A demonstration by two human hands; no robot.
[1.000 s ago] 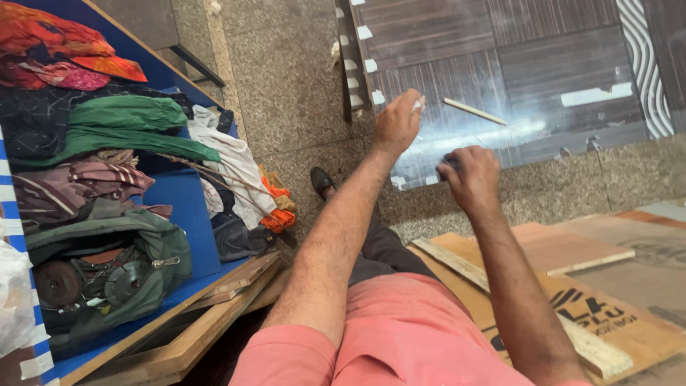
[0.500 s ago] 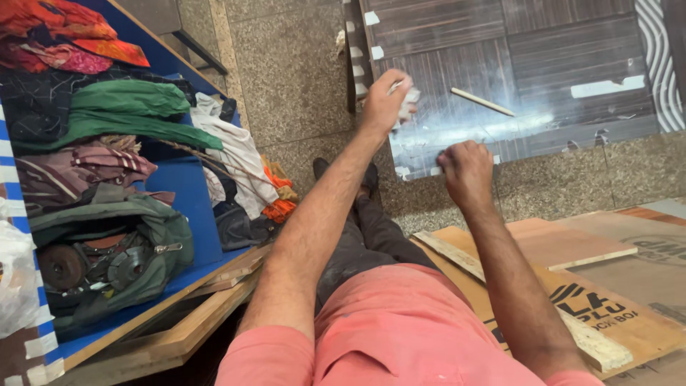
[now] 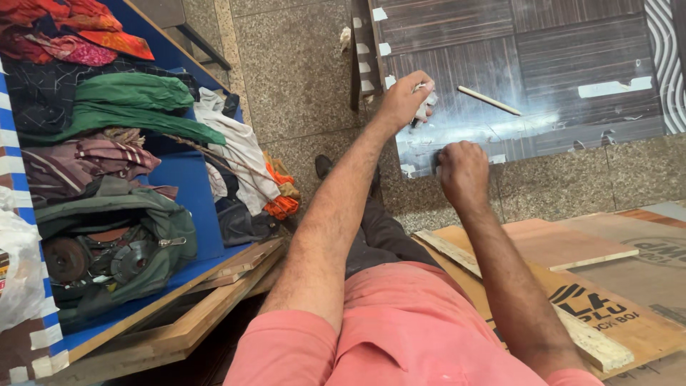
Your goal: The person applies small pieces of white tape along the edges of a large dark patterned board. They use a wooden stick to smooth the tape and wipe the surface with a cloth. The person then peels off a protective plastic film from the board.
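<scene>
A dark laminate board [image 3: 543, 64] with a glossy, wet-looking patch lies on the stone floor ahead of me. My left hand [image 3: 405, 100] is closed around a crumpled white cloth [image 3: 426, 104] that presses on the board's near left part. My right hand [image 3: 463, 170] is a fist at the board's near edge; something small and dark may be in it, but I cannot make it out. A thin wooden stick [image 3: 489, 101] lies on the board just right of the cloth.
A blue wooden platform [image 3: 193, 186] at left carries piled clothes [image 3: 107, 107] and a green bag [image 3: 118, 243]. Plywood sheets and wooden strips [image 3: 572, 286] lie at right. A dark shoe [image 3: 323, 166] rests on the granite floor.
My left hand slid the cloth slightly down and left across the board. My right hand moved down to the board's near edge. The view shifted a little.
</scene>
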